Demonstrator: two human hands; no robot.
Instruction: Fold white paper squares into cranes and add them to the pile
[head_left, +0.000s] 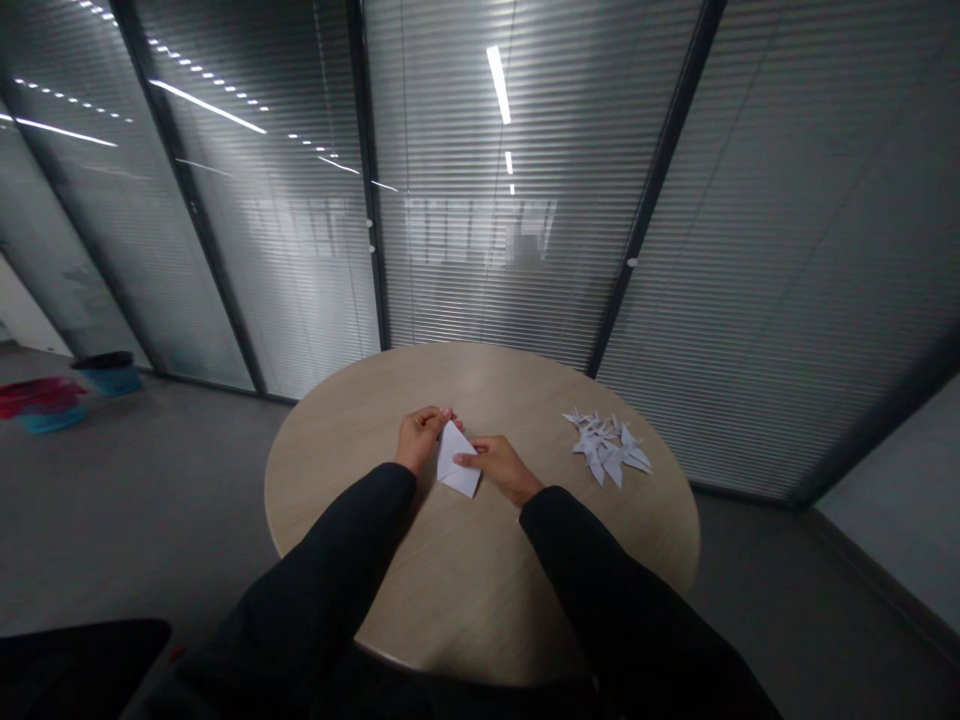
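A folded sheet of white paper (457, 466), pointed at its far end, is held between my two hands over the middle of the round table. My left hand (421, 436) pinches its far tip with bent fingers. On the right side, my right hand (501, 464) grips the paper, its thumb lying on the upper face and the other fingers partly hidden behind. A crease runs across the near part of the paper. To the right lies a pile of folded white paper figures (606, 446) with pointed ends, overlapping one another.
The round wooden table (480, 590) stands close to a glass partition with blinds (495, 280). On the floor at the left are a blue bin (111, 374) with a dark liner and another bin (46, 408) with a red liner. A black object (82, 660) shows at lower left.
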